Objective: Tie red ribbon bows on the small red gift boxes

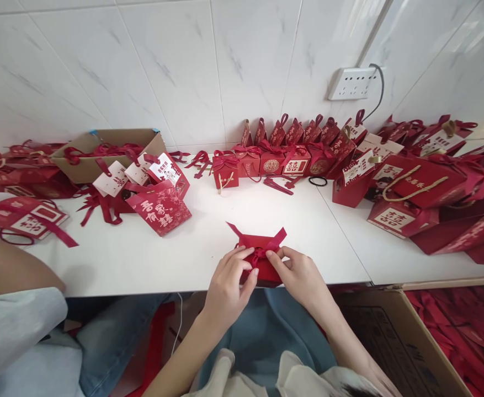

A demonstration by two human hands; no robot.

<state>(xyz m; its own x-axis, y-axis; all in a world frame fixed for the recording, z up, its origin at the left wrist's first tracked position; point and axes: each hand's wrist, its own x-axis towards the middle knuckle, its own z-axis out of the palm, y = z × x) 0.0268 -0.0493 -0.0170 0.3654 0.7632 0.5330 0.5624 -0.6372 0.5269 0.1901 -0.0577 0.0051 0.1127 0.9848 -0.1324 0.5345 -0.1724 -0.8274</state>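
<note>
A small red gift box (253,242) with a red ribbon (274,240) on top sits at the near edge of the white table (208,231). My left hand (229,284) pinches the ribbon knot from the left, its fingers closed. From the right, my right hand (297,273) pinches the same ribbon, fingers closed. Both hands meet over the top of the box and hide its front.
A row of finished red boxes (271,157) lines the wall. Red bags (415,187) pile up at right, and a cardboard box (101,151) with ribbons and flat bags (161,209) stands at left. Another person's arm (10,270) is at left. A carton (403,342) of red pieces sits below right.
</note>
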